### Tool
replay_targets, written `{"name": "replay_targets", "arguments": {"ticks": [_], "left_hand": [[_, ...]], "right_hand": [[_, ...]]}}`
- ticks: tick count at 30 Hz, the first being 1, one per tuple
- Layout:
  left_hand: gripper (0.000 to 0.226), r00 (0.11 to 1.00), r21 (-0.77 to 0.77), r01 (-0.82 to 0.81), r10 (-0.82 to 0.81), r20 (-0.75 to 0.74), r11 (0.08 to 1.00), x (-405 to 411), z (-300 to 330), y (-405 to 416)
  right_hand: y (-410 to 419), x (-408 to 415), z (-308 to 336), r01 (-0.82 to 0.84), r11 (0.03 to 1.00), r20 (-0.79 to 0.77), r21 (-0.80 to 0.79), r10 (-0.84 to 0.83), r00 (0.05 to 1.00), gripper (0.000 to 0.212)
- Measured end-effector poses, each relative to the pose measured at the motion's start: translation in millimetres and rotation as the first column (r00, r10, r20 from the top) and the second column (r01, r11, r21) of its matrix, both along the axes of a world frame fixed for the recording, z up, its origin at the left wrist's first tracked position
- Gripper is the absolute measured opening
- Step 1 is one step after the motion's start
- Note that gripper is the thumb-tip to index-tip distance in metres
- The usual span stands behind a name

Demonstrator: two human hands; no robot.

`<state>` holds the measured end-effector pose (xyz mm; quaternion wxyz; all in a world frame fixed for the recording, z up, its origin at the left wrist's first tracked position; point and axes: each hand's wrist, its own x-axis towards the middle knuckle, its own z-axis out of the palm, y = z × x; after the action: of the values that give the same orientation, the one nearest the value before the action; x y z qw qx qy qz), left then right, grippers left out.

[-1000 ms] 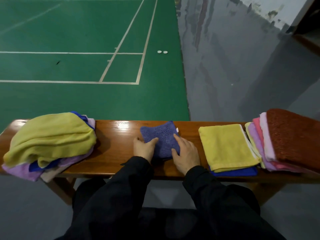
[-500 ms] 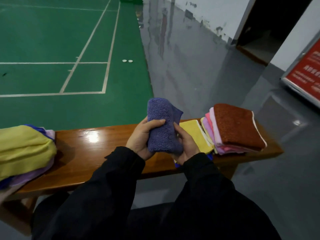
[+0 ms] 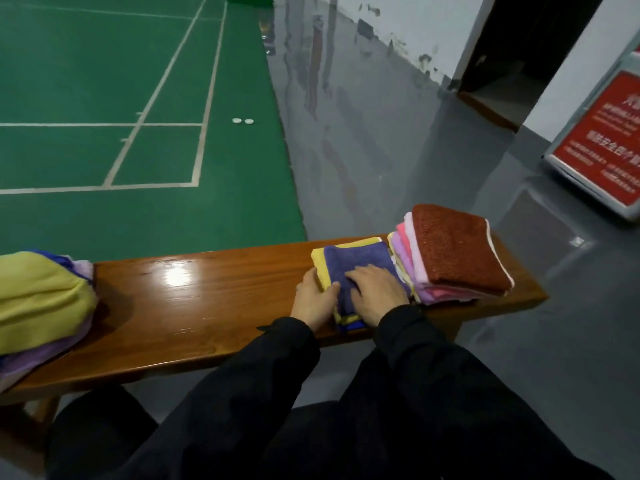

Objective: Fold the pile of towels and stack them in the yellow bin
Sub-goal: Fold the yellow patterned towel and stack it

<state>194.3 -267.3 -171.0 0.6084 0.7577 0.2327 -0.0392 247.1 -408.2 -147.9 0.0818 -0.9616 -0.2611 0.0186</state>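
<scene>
Purple towel (image 3: 356, 263) lies on the yellow towel (image 3: 320, 263) — left hand (image 3: 313, 301) and right hand (image 3: 379, 294) flat on it.

Folded towel (image 3: 356, 263) atop stack (image 3: 320, 263), bench (image 3: 207, 299) right.

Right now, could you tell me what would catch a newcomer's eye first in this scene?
Probably the two hands at the right part of the wooden bench: the left hand and right hand rest on a folded purple towel lying on a yellow one. Just right of them stands a leaning stack topped by a rust-brown towel; an unfolded pile sits far left.
</scene>
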Motion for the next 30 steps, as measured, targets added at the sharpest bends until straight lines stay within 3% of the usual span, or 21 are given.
{"name": "replay_targets", "arguments": {"ticks": [4, 8, 10, 13, 15, 17, 20, 23, 25, 30], "left_hand": [[0.044, 0.983, 0.033, -0.099, 0.092, 0.157, 0.995, -28.9, 24.1, 42.7], [0.038, 0.936, 0.261, -0.248, 0.161, 0.313, 0.933, -82.4, 52.5, 121.4], [0.034, 0.900, 0.458, -0.387, 0.219, 0.378, 0.800, -119.0, 58.6, 174.0], [0.037, 0.852, 0.680, -0.523, 0.336, 0.402, 0.514, -166.0, 58.1, 254.5], [0.043, 0.859, 0.787, -0.453, 0.440, 0.261, 0.418, -182.1, 57.8, 300.3], [0.056, 0.865, 0.870, -0.307, 0.495, 0.085, 0.386, -190.3, 54.3, 332.5], [0.058, 0.885, 0.902, -0.162, 0.463, -0.046, 0.399, -194.4, 46.2, 359.7], [0.031, 0.898, 0.933, -0.168, 0.441, 0.011, 0.318, -193.4, 42.1, 376.9], [0.025, 0.895, 0.948, -0.190, 0.443, 0.059, 0.256, -191.2, 45.8, 380.7], [0.017, 0.833, 0.835, -0.506, 0.376, 0.407, 0.217, -183.8, 107.2, 350.2]], "right_hand": [[47.4, -15.9, 15.7, -0.126, 0.951, 0.137, 0.283, 0.090, 0.987, 0.027], [125.0, -55.2, 46.5, -0.261, 0.866, 0.083, 0.425, 0.250, 0.965, 0.020], [152.4, -78.4, 55.5, -0.318, 0.831, 0.068, 0.456, 0.324, 0.944, 0.019], [175.1, -101.9, 55.4, -0.427, 0.790, 0.050, 0.439, 0.453, 0.890, 0.020], [184.0, -108.2, 50.9, -0.459, 0.785, 0.038, 0.416, 0.489, 0.871, 0.021], [189.2, -112.8, 49.8, -0.466, 0.787, 0.024, 0.404, 0.500, 0.866, 0.022], [188.2, -117.2, 48.9, -0.464, 0.801, -0.002, 0.379, 0.502, 0.865, 0.023], [179.5, -117.2, 46.9, -0.455, 0.815, -0.032, 0.358, 0.498, 0.866, 0.023], [172.0, -113.3, 45.0, -0.434, 0.832, -0.047, 0.346, 0.478, 0.877, 0.022], [164.6, -110.2, 54.8, -0.354, 0.819, -0.089, 0.452, 0.436, 0.896, 0.023]]}}
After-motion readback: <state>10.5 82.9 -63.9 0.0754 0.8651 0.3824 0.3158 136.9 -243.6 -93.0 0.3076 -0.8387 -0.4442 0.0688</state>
